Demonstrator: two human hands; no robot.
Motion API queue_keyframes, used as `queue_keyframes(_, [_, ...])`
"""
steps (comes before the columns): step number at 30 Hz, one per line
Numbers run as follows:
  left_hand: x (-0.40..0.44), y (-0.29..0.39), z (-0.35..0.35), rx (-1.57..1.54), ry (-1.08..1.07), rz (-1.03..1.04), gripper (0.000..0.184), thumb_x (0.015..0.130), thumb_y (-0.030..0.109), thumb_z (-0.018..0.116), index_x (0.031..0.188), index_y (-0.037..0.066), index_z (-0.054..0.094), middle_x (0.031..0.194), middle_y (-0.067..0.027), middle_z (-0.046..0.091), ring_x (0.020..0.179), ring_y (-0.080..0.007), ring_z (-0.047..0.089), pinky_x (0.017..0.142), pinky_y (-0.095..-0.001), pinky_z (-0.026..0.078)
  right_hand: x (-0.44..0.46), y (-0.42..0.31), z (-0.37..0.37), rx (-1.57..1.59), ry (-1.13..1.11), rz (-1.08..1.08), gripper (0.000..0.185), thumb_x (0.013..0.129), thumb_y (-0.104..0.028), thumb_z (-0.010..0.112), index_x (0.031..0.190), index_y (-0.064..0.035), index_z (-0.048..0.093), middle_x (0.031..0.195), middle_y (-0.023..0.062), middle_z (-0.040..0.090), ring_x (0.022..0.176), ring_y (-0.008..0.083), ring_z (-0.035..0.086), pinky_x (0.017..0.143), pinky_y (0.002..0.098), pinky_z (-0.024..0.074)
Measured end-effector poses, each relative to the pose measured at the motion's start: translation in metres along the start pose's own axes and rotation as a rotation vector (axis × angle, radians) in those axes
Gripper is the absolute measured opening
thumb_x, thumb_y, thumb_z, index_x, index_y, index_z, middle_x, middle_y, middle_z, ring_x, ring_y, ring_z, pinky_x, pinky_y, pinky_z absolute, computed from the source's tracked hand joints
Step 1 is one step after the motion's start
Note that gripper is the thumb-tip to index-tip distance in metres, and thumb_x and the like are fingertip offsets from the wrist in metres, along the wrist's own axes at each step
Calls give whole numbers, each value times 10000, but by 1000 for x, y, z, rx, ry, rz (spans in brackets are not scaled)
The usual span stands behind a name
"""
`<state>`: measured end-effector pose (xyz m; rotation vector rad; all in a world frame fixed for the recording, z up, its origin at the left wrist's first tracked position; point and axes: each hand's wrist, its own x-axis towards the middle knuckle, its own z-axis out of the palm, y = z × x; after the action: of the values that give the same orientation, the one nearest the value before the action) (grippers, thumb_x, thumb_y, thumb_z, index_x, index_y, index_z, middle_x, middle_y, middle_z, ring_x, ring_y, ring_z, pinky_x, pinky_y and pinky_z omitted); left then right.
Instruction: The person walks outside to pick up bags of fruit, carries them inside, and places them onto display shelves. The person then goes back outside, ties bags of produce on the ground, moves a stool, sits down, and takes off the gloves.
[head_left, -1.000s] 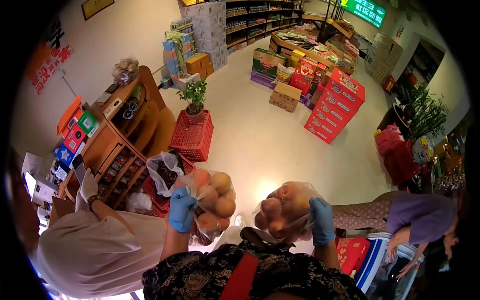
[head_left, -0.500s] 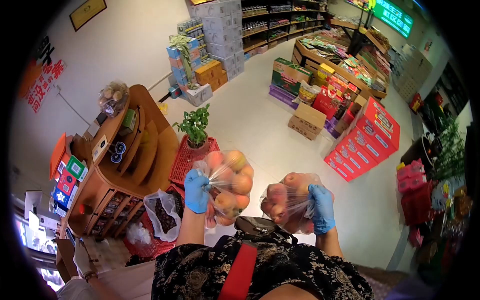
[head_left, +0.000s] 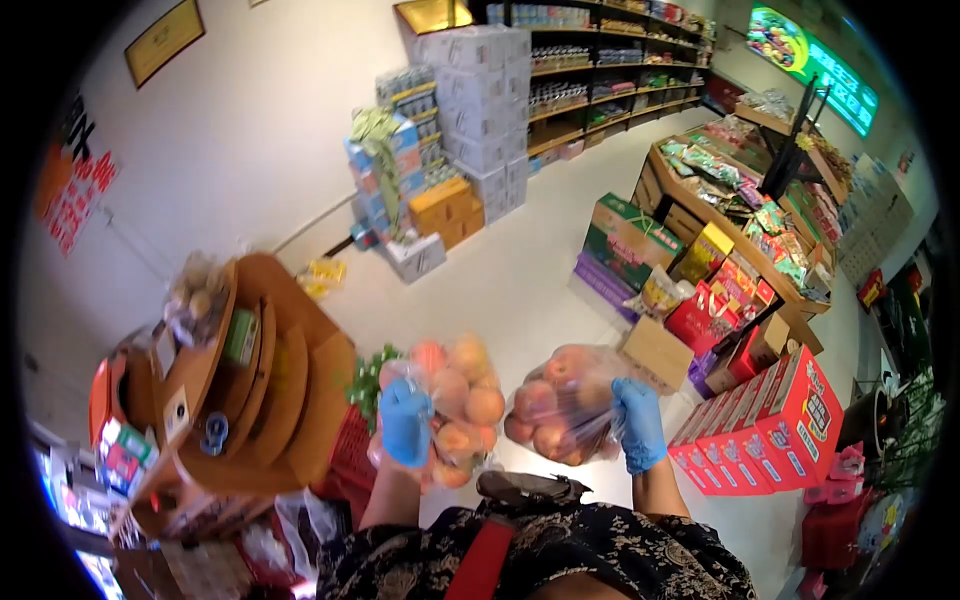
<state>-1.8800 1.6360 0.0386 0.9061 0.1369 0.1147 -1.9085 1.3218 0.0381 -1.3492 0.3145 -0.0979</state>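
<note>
Both of my hands wear blue gloves and are held out in front of my body. My left hand [head_left: 406, 422] is closed around the gathered top of a clear plastic bag of orange-red fruit [head_left: 462, 400], which look like peaches or apples. A second clear bag of reddish fruit [head_left: 563, 402] hangs from my right hand [head_left: 638, 424], its fingers closed on the bunched plastic. The two bags hang side by side, a small gap between them. Behind the left bag, a green potted plant [head_left: 372, 384] is partly hidden.
A wooden counter [head_left: 300, 440] with curved shelves stands on the left. Ahead are stacked white cartons [head_left: 478, 120] and long shelves of goods [head_left: 590, 90]. To the right are red boxes [head_left: 760, 430], a cardboard box [head_left: 655, 353] and a wooden display bin [head_left: 690, 215]. Pale floor [head_left: 510, 270] runs between.
My view has shifted, bringing the far shelves and display bin lower in the picture. The counter and boxes sit closer to me. Both hands still hold their bags.
</note>
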Motion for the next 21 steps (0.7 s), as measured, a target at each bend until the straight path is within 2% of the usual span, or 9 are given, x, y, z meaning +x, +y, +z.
queue_keyframes(2, [62,-12,19,58,-72,-26,287,671,-91,459,563,150,348,599,38,389,482,-75,374,421,-217,319,55,-15,5,-12,63,8,213,815,-170,570,623,-94,516,588,-43,444,524,59,396,486,220,312])
queue_keyframes(5, [178,-36,52,-25,-210,-110,298,661,-104,453,562,153,339,590,36,384,462,-77,365,415,-214,327,152,-34,9,-22,125,-24,204,810,-184,569,644,-70,539,618,-41,459,562,55,401,517,220,325])
queue_keyframes(7, [246,-48,92,10,-184,-161,311,664,-106,450,556,156,321,582,35,376,452,-76,360,409,-213,328,207,-50,13,13,122,-3,221,843,-203,543,696,-38,558,673,-22,484,634,75,426,579,241,365])
queue_keyframes(10, [342,-84,147,31,-199,-157,299,667,-100,427,578,161,311,582,31,389,442,-68,363,394,-193,329,301,-64,4,-85,134,-63,219,846,-216,544,718,-39,566,684,-16,500,650,79,443,591,251,379])
queue_keyframes(13, [436,-129,196,95,-184,-149,289,664,-99,414,597,161,306,590,27,398,441,-68,375,390,-183,337,406,-76,-15,-78,120,-30,236,852,-230,540,720,-39,579,676,-4,513,657,84,457,603,256,393])
queue_keyframes(14, [464,-138,211,128,-164,-139,289,662,-100,414,601,161,304,594,26,398,442,-69,379,390,-182,341,440,-81,-20,-119,124,-46,247,853,-236,540,715,-35,579,669,0,512,651,86,455,598,260,394])
queue_keyframes(15, [495,-143,229,128,-232,-159,292,655,-104,411,603,160,299,603,25,391,453,-73,391,391,-185,338,480,-88,-28,-164,128,-73,257,854,-241,539,710,-31,579,661,3,510,646,88,453,594,264,394])
queue_keyframes(18, [585,-161,280,116,-141,-171,303,655,-109,412,594,161,290,602,28,384,452,-71,391,381,-186,327,582,-99,-33,-149,87,-54,290,852,-263,542,717,-10,589,648,19,526,629,90,456,571,279,395])
queue_keyframes(21, [674,-182,324,62,-221,-96,307,661,-110,415,590,160,288,595,32,380,441,-67,377,372,-189,321,683,-112,-39,-163,73,-70,284,852,-257,541,737,-4,599,669,23,551,645,88,475,569,281,398])
